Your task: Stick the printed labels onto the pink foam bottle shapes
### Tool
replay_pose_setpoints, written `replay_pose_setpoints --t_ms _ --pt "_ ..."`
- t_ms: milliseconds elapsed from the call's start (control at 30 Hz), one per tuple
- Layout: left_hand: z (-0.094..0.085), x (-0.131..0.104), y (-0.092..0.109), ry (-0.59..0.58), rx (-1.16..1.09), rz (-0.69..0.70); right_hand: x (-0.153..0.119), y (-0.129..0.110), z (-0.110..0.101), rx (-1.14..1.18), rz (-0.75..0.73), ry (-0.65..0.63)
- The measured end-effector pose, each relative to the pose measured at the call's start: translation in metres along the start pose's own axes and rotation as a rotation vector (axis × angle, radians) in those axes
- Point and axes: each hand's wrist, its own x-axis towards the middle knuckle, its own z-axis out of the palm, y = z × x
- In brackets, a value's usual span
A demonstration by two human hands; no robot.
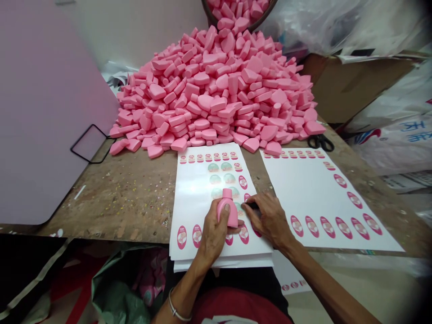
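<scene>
A small pink bottle (228, 211) is held upright in my left hand (215, 229), with the thumb across its front. Under it lies a stack of white sticker sheets (194, 198) bearing oval pink labels, round-topped pale green labels and a top row of small ones. My right hand (268, 218) is just right of the bottle, its fingers closed around a dark object (252, 205) whose shape I cannot make out, over the sheet's right part. To the right lies a second sticker sheet (297, 189) with labels along three edges.
Behind the sheets rises a large pile of pink bottles (216, 94), below a tipped round container (209, 17). Black scissors (320, 142) lie at the pile's right. A pale panel (50, 112) stands left, beside a black wire frame (92, 161). A cardboard box (351, 83) is at right.
</scene>
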Motion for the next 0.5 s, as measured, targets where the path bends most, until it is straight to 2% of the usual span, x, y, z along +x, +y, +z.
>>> replay_pose_setpoints --t_ms 167,233,300,400,500 --pt "0.001 0.000 0.002 0.008 -0.034 -0.002 -0.002 -0.003 -0.001 -0.008 -0.069 0.070" --pt "0.000 0.000 0.003 0.021 -0.047 -0.013 -0.003 -0.006 -0.006 0.053 -0.049 0.102" --pt "-0.001 0.000 0.003 0.035 -0.070 -0.015 -0.002 -0.009 -0.013 0.157 0.037 0.138" --pt "-0.003 -0.002 0.003 0.043 -0.145 0.014 0.003 -0.014 -0.028 0.335 0.291 0.171" --pt "-0.003 -0.004 0.003 0.039 -0.263 0.016 0.009 -0.022 -0.040 0.475 0.478 0.129"
